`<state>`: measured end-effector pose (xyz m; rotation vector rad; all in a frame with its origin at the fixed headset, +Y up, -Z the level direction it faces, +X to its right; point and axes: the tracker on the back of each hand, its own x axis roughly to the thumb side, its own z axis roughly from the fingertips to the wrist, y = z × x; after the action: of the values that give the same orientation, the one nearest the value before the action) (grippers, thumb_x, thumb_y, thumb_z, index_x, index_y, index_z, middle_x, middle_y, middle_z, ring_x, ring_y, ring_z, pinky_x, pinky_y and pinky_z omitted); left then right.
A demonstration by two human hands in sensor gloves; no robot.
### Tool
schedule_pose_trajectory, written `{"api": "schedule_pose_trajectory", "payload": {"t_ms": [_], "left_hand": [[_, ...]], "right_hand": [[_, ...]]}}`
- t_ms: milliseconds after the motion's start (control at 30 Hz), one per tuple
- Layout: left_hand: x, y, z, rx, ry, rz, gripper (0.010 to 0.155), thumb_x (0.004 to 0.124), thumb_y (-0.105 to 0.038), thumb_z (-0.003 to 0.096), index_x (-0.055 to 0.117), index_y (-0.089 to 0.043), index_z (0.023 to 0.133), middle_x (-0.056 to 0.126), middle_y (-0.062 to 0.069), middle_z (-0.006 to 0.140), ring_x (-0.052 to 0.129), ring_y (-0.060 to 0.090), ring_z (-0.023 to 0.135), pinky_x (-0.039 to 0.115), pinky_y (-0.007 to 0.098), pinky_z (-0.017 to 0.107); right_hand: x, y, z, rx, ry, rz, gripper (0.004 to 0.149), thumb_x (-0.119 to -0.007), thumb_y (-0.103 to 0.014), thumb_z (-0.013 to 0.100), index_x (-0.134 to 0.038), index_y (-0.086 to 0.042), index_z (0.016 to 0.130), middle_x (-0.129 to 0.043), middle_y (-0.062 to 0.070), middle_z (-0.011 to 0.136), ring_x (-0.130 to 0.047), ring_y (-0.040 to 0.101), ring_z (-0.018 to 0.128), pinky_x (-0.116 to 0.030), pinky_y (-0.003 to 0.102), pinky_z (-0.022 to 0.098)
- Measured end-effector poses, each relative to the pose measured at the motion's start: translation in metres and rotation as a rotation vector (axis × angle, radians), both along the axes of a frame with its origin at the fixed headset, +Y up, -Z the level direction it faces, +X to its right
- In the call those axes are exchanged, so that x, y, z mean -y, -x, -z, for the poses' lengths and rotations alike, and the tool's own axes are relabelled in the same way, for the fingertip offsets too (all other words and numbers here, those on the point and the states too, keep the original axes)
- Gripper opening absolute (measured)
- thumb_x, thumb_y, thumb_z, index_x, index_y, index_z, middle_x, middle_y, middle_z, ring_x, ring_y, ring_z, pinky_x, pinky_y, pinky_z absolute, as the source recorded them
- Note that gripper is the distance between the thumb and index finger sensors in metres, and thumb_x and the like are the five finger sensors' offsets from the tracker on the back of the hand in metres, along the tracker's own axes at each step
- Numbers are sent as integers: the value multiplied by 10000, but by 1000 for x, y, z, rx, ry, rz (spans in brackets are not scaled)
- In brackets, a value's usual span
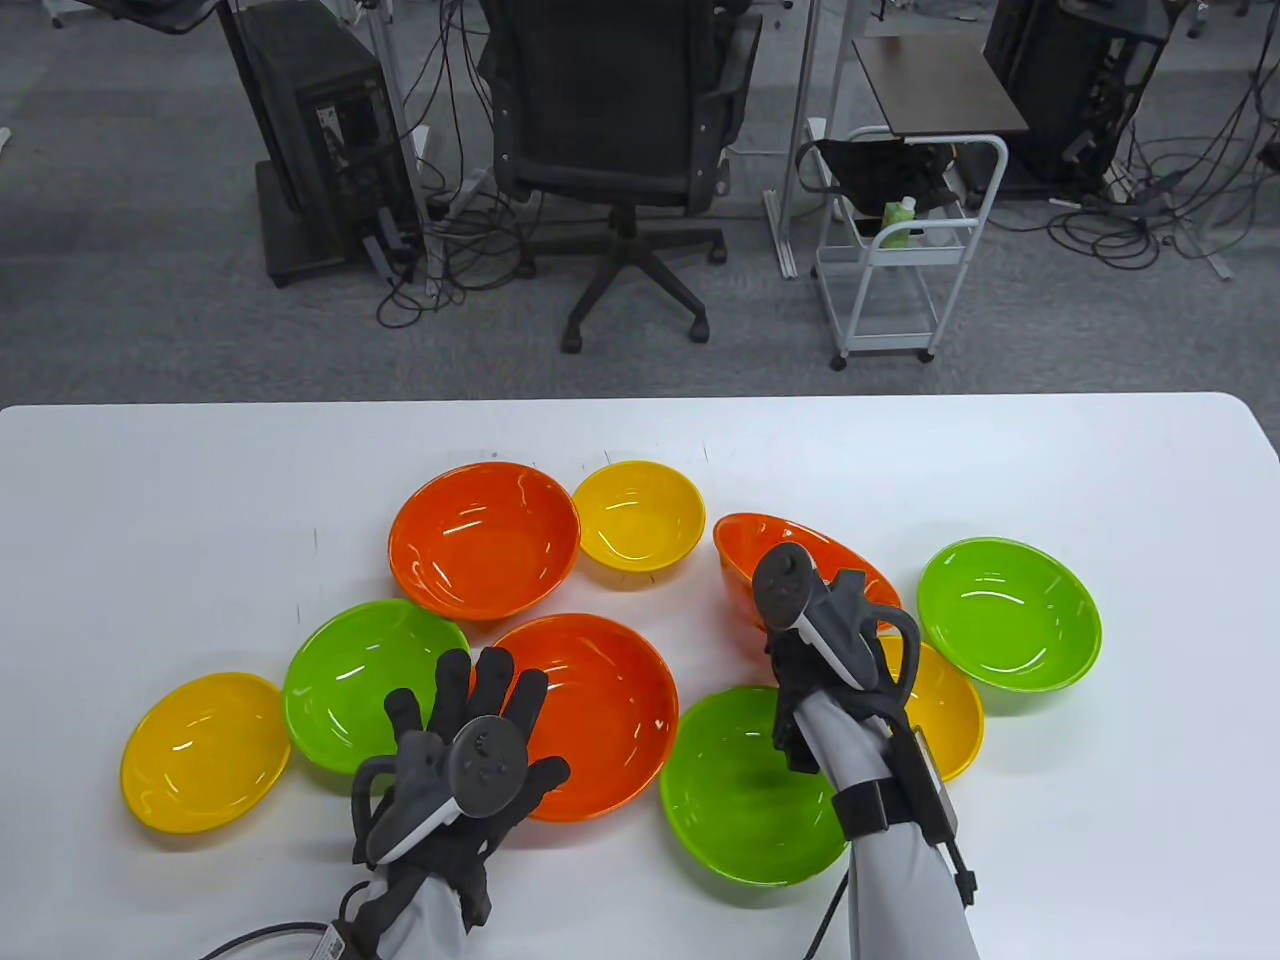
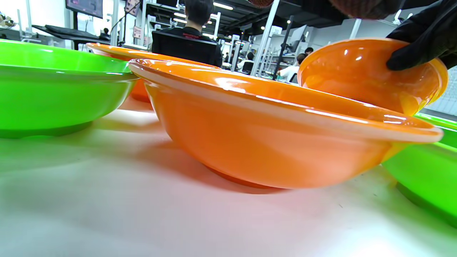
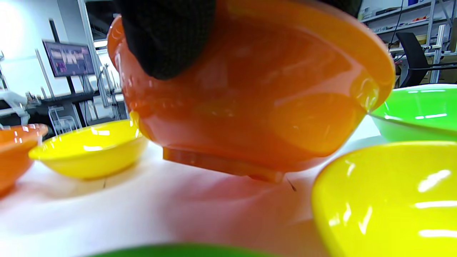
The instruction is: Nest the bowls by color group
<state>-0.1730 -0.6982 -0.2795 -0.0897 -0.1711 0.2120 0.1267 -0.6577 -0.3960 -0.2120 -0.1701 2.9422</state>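
Left hand (image 1: 470, 745): black knit sensor glove, dark grey tracker with round face and ring loop strapped on the back. Right hand (image 1: 815, 640): same black glove, same grey tracker with a white underside. Both forearms in light grey sleeves. Black strap and slim black box on right wrist. Black cable trails from each wrist.
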Motion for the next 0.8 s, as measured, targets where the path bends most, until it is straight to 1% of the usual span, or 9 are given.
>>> {"api": "schedule_pose_trajectory", "payload": {"t_ms": [200, 333, 467, 500, 633, 667, 700, 733, 800], "left_hand": [[-2, 4, 1, -35, -31, -13, 800, 659, -624, 423, 400, -354, 1130, 251, 26, 1252, 149, 398, 1130, 174, 755, 715], [-7, 11, 1, -67, -75, -73, 805, 652, -635, 423, 394, -355, 1132, 298, 23, 1256, 209, 402, 1141, 220, 754, 728], [-13, 22, 0, -168, -159, -167, 815, 642, -649, 422, 388, -343, 1134, 377, 26, 1249, 314, 411, 1140, 289, 749, 732], [-14, 26, 0, -190, -173, -202, 817, 640, -652, 422, 388, -339, 1134, 390, 57, 1246, 343, 412, 1137, 309, 746, 731], [-17, 39, 0, -232, -206, -378, 837, 630, -661, 423, 368, -308, 1135, 440, 70, 1231, 473, 408, 1112, 409, 718, 733], [-17, 43, 0, -242, -211, -437, 841, 629, -664, 423, 372, -297, 1135, 482, 79, 1217, 589, 387, 1076, 475, 686, 733], [-17, 48, -1, -262, -217, -493, 849, 629, -668, 422, 389, -269, 1132, 571, 93, 1182, 764, 345, 981, 601, 612, 714], [-17, 51, -1, -274, -218, -546, 858, 629, -669, 424, 407, -231, 1129, 647, 105, 1141, 865, 310, 889, 695, 536, 675], [-15, 56, 0, -278, -201, -669, 868, 630, -668, 424, 407, -208, 1126, 679, 113, 1116, 936, 273, 791, 768, 467, 614]], "right_hand": [[-22, -3, -25, -67, -167, 31, 424, -835, -222, 383, -929, -227, 796, -1026, -53, 727, -958, 218, 766, -714, 535, 655], [-36, 8, -48, -167, -278, -23, 424, -834, -222, 378, -933, -226, 790, -1033, -55, 717, -962, 215, 761, -720, 538, 648], [-48, 25, -75, -279, -388, -45, 423, -835, -225, 374, -937, -232, 785, -1037, -58, 712, -963, 215, 762, -725, 537, 644], [-50, 31, -82, -307, -412, -60, 425, -834, -226, 373, -936, -233, 785, -1039, -60, 710, -964, 213, 761, -725, 538, 644], [-52, 51, -104, -405, -495, -114, 425, -836, -230, 368, -938, -242, 780, -1040, -69, 708, -963, 204, 765, -727, 533, 645], [-52, 57, -109, -430, -511, -120, 425, -836, -231, 366, -939, -246, 778, -1039, -71, 706, -964, 201, 765, -728, 531, 645], [-51, 62, -113, -457, -523, -119, 424, -835, -232, 364, -941, -249, 775, -1041, -72, 705, -963, 196, 767, -729, 531, 645], [-49, 66, -115, -480, -532, -118, 424, -836, -235, 363, -942, -255, 773, -1044, -78, 702, -962, 190, 769, -731, 528, 646], [-45, 73, -117, -519, -540, -114, 425, -837, -240, 356, -943, -267, 767, -1043, -84, 705, -961, 183, 776, -729, 528, 649]]}}
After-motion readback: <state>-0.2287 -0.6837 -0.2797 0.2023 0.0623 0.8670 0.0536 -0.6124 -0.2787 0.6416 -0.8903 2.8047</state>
